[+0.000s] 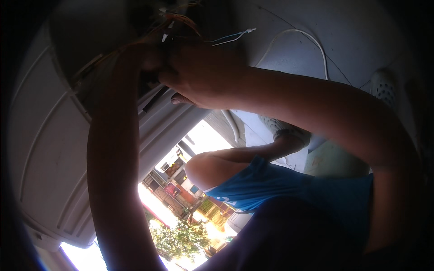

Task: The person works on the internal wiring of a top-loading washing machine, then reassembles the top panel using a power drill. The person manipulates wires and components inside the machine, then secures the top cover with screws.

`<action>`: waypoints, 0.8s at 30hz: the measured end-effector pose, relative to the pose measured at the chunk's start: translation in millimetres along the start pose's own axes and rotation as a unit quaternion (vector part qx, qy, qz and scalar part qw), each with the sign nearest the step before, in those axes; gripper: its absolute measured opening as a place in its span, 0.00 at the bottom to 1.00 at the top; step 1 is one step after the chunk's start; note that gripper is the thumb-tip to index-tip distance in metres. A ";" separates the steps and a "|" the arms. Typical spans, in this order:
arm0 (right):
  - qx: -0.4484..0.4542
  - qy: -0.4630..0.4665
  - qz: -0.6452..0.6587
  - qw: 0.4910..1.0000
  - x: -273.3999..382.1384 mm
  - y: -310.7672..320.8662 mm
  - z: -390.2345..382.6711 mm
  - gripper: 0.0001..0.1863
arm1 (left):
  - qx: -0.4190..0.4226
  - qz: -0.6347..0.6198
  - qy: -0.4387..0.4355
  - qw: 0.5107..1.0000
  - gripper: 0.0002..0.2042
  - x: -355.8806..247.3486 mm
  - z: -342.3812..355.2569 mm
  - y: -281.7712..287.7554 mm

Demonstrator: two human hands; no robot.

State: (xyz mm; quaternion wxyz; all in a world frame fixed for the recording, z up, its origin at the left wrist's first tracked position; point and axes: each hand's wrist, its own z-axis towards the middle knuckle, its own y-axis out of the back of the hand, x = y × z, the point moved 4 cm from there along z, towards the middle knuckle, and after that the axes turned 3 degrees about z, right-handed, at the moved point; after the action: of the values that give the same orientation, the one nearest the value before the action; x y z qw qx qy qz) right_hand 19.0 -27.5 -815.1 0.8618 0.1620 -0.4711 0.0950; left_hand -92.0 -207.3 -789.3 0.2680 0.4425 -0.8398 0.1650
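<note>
- Step in hand: by my judgement, close handling of loose orange-brown wires; next move calls for singling out one wire with a sure hold.
- Left hand: deep shadow, close against the right; grip cannot be told.
- Right hand: fingers seem curled inward — whether round anything, I cannot tell.
- Wires: thin, tangled, just beyond my hands.
- White-tipped piece: slim, dark-bodied, slanting among the wires.
- Pair of leads: one blue, one white, ends pointing away right of my hands.
- Pale ribbed panel: outside my left forearm.
</note>
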 end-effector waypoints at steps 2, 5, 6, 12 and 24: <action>0.010 -0.107 0.047 0.993 -0.7 -4.2 2.9 0.21 | 0.007 -0.003 -0.003 1.000 0.21 -0.3 -1.9 -1.5; 0.036 -0.295 0.211 0.931 -2.9 -7.2 -0.7 0.20 | 0.016 -0.010 -0.008 1.000 0.21 -0.2 -8.3 -4.2; 0.053 -0.344 0.269 0.898 -4.4 -8.0 -3.4 0.21 | 0.016 -0.009 -0.008 1.000 0.21 0.1 -9.5 -3.9; 0.006 -0.232 0.329 0.915 -11.6 8.4 -3.9 0.24 | 0.021 -0.015 -0.006 1.000 0.21 0.6 -10.5 -7.0; 0.086 -0.415 0.421 0.802 -6.9 -6.4 -16.6 0.24 | 0.014 -0.027 -0.011 0.999 0.21 -2.9 -17.6 0.1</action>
State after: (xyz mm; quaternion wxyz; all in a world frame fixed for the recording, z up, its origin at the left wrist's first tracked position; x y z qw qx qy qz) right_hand 30.3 -27.4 -830.5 0.4421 0.0454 -0.7953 0.4123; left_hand -85.3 -196.4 -776.9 0.2566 0.4704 -0.8282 0.1642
